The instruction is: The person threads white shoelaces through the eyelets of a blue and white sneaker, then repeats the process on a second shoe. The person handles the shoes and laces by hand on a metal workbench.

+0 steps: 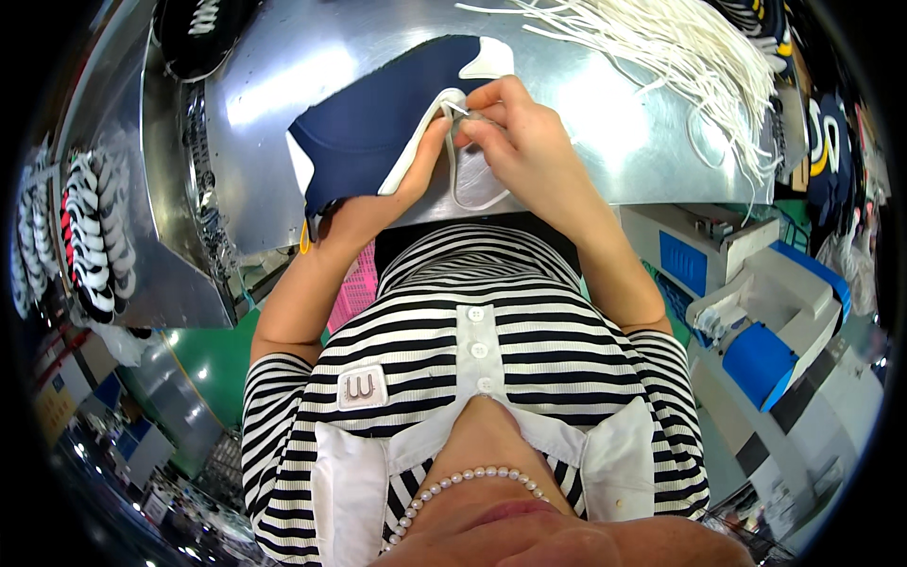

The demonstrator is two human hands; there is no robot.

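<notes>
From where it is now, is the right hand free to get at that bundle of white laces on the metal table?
Probably yes. The right hand pinches the navy shoe upper, and the white laces lie just beyond it on bare metal table, nothing between; it must release first.

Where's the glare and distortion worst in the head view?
Head view: glare blows out the metal table left of the navy shoe upper; fisheye bends the table edges and blackens the corners; hands, left hand and right hand, stay sharp; white laces near overexposed.
</notes>
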